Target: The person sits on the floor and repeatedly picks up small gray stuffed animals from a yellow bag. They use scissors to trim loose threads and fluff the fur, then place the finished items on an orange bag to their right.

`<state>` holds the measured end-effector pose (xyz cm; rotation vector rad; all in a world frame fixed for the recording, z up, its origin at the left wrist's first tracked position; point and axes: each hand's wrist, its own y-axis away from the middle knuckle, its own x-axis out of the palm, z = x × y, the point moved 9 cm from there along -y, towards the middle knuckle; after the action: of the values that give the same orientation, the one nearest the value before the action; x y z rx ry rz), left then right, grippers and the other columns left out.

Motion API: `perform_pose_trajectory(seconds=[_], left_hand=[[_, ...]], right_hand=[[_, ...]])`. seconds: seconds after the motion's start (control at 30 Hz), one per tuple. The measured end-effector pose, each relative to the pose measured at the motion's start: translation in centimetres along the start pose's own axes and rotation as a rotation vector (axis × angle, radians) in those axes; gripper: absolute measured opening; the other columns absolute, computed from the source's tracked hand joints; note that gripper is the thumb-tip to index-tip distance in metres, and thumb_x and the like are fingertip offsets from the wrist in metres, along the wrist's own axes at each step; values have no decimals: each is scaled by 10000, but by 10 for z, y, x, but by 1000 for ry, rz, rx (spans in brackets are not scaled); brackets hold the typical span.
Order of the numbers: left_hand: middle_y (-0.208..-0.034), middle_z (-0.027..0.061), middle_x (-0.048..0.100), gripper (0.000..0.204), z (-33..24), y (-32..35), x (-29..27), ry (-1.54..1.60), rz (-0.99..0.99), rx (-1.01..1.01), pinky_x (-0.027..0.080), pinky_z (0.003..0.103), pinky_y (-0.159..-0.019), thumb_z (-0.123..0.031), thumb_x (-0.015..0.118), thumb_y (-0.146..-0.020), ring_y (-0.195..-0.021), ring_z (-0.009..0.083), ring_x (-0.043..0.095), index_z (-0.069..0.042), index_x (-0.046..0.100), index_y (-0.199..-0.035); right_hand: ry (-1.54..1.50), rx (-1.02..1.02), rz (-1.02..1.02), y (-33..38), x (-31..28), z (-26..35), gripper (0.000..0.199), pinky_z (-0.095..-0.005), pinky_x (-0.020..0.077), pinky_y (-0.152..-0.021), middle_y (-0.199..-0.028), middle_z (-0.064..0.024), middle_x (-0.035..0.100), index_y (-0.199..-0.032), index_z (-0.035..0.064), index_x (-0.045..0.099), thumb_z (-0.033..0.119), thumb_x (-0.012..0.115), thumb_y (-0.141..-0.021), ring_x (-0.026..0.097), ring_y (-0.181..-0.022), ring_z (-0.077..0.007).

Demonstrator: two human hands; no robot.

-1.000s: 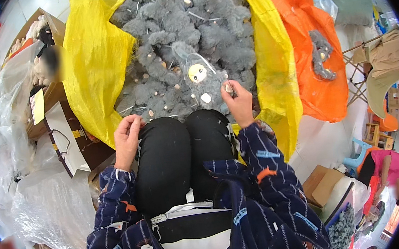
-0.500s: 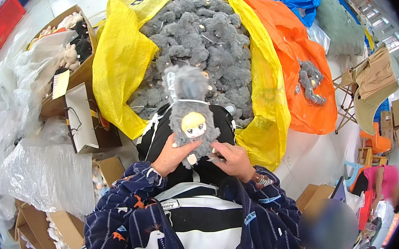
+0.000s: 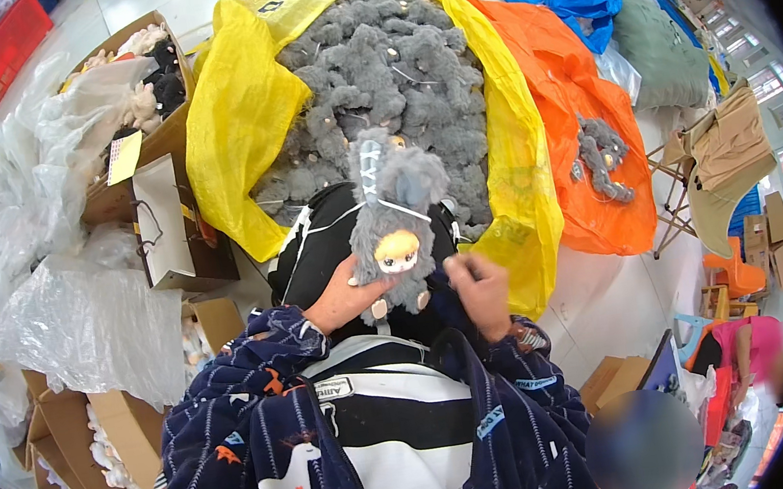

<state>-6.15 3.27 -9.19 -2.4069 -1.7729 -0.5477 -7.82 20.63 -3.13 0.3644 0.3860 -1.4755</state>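
Since the earlier frame, the grey plush doll sits slightly higher, just below the grey plush pile. The left hand grips its underside; the right hand, beside it, is curled shut.

plush doll grey | sack yellow | sleeves navy patterned | shirt striped

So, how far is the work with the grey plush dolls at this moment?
Possibly done: one grey doll lies apart on the orange bag. In hand: the left hand holds a grey plush doll over the lap, and the right hand is beside its feet. Left: a big heap of grey dolls fills the yellow bag.
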Motion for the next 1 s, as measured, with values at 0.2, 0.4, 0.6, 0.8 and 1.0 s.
perform_pose_trajectory(seconds=[0.2, 0.4, 0.6, 0.8, 1.0], left_hand=[[-1194, 75, 494, 601, 10, 10, 24, -128, 286, -74, 366, 290, -946, -90, 667, -764, -1091, 137, 462, -14, 351, -1269], [-1237, 71, 451, 588, -36, 2, 23, -62, 324, -109, 340, 281, -964, -174, 616, -812, -1129, 134, 418, 2, 330, -1295], [-927, 12, 613, 230, -38, -25, 15, 60, -18, 40, 454, 224, -723, -66, 551, -849, -815, 59, 547, 2, 566, -1067], [-940, 30, 621, 245, -26, -12, 6, 96, -243, 173, 465, 228, -703, 23, 547, -813, -824, 71, 560, 0, 581, -1055], [-944, 40, 617, 215, -26, -11, -4, -73, -321, 205, 444, 232, -733, -44, 524, -849, -850, 87, 544, 15, 568, -1051]], right_hand=[[-221, -112, 40, -27, 3, 50, 244, -216, 436, -683, -861, -15, 621, -985, -28, 599, 84, 652, -776, 551, -748, -83], [-571, 111, -40, -20, 14, 17, 116, -202, 386, -597, -783, 39, 568, -896, 28, 609, 101, 631, -808, 482, -666, -49], [-558, 108, 13, -18, 23, 11, 131, -203, 367, -550, -773, 29, 566, -901, 38, 601, 138, 624, -820, 477, -627, -61], [-872, 362, -64, -19, 35, -20, 181, -224, 405, -555, -803, -15, 601, -950, 12, 581, 139, 617, -826, 531, -638, -104], [-493, 105, -18, -30, 31, -6, 177, -227, 408, -558, -819, 0, 601, -920, 12, 601, 160, 621, -827, 512, -660, -72]])
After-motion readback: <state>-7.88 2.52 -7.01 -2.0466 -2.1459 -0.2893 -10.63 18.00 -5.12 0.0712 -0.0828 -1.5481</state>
